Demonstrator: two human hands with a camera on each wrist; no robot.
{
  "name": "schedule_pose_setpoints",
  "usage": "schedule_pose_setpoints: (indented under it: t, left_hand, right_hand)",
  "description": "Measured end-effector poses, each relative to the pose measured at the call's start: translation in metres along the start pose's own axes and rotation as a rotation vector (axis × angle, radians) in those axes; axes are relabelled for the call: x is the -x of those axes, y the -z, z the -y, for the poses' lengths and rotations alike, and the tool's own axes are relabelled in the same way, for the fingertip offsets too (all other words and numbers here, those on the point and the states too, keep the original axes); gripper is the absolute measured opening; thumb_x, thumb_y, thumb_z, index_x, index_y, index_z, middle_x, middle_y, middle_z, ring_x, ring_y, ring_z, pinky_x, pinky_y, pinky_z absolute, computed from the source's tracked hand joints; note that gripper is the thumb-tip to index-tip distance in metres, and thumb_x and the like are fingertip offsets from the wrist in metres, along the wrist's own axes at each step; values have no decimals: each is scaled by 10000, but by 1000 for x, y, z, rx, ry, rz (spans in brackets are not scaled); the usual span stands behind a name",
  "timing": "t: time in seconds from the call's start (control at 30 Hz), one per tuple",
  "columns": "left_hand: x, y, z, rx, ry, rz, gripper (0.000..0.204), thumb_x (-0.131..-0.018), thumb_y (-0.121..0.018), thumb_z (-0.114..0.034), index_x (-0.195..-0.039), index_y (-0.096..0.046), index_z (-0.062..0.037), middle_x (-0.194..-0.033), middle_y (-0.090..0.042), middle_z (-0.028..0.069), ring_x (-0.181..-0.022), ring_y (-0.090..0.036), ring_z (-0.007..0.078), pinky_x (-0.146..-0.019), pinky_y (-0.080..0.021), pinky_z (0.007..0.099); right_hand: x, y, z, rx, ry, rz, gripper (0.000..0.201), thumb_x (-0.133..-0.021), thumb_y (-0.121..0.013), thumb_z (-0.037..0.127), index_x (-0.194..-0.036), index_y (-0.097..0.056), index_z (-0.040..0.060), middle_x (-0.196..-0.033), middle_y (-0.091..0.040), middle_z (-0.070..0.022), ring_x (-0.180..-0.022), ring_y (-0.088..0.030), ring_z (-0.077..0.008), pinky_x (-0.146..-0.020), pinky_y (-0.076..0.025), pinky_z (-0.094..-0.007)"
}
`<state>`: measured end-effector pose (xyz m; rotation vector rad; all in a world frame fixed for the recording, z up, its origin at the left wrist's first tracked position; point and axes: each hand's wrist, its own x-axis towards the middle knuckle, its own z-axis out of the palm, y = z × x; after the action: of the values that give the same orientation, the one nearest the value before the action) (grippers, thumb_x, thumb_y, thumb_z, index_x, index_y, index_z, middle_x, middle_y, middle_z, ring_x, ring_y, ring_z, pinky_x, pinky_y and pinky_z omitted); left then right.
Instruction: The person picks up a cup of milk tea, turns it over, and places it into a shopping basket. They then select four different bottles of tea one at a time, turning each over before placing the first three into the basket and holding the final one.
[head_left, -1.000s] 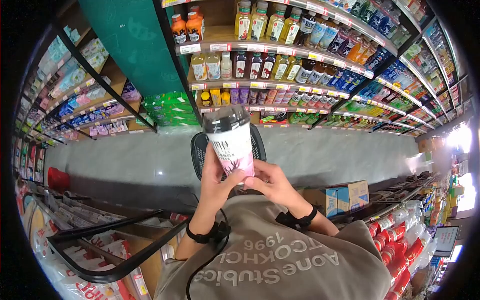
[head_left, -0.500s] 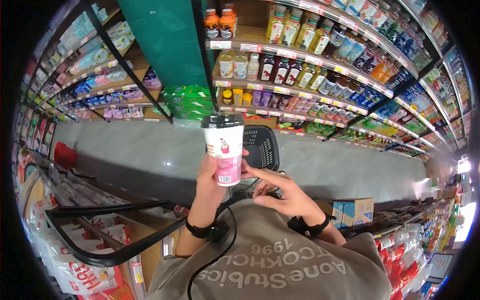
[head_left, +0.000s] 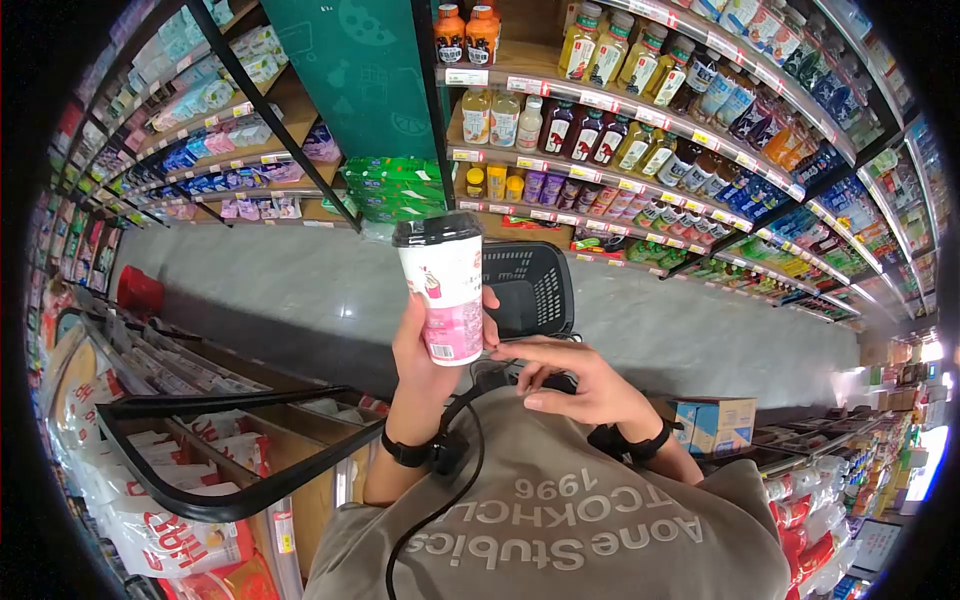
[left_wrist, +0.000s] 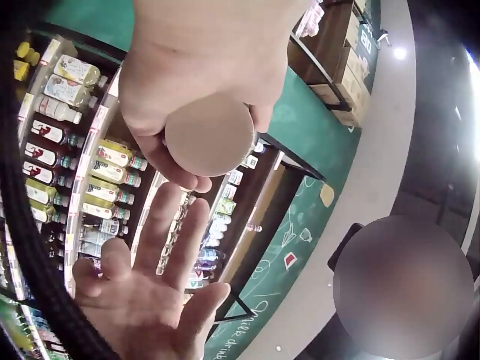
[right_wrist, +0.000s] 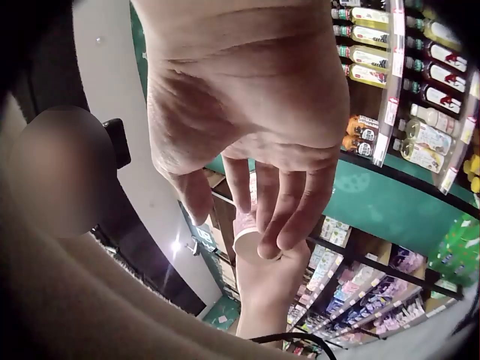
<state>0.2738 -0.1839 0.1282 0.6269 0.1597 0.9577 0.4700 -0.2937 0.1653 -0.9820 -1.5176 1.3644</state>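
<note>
Clock directions are read from the cup in the head view, 12 being the far side. Nearest, at 4 o'clock, is the right hand (head_left: 572, 382), its fingers apart and loosely bent, gripping nothing; whether a fingertip touches the cup cannot be told. The left hand (head_left: 424, 350) holds the cup (head_left: 441, 290) around its lower part, thumb on one side and fingers on the other. The black lid (head_left: 437, 229) is in place. Judged from this arrangement, the grasp is complete and the cup is off any shelf; opening it and setting it down are both undone. Beyond the hands, at 3 o'clock, lies the basket (head_left: 567, 292), the cup outside it. Farther off, at 1 o'clock, stand shelved bottles (head_left: 605, 50).
</note>
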Motion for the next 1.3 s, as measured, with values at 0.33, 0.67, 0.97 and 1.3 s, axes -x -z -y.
schedule_pose_setpoints:
  t: [0.33, 0.67, 0.97, 1.3]
  left_hand:
    - [-4, -29, 5, -489, 126, -131, 764, -1023, -534, -227, -1629, -97, -68, -1591, -359, 193, -1457, -392, 292, -1121, -392, 448]
    - [-24, 9, -3, -619, 564, 149, 633, -980, -593, -169, -1551, -368, -15, -1396, -603, 204, -1229, -621, 282, -1116, -378, 414]
    - [-60, 85, -50, -1476, 631, -44, 526, -928, -673, -137, -1417, -537, 3, -1325, -652, 200, -1249, -611, 274, -1078, -431, 396]
    - [-24, 450, 117, -1153, 543, -814, 571, -1003, -630, -141, -1512, -407, -11, -1417, -559, 167, -1257, -570, 247, -1072, -423, 366]
  right_hand:
    - [-16, 26, -40, -314, -130, -295, 729, -912, -734, 101, -1515, -324, 117, -1353, -513, -111, -1078, -601, -186, -890, -537, -330]
    - [-41, 92, -161, -595, -673, -498, 504, -945, -705, 279, -1351, -510, 53, -1166, -665, -89, -1027, -681, -219, -809, -547, -375]
    - [-58, 164, -455, -537, -1189, -404, 564, -866, -752, 489, -1266, -573, 134, -1094, -666, -38, -967, -686, -213, -811, -585, -384]
    - [-118, 135, -715, -17, -1345, -58, 579, -789, -798, 512, -1163, -624, 106, -920, -681, -49, -758, -649, -194, -735, -575, -399]
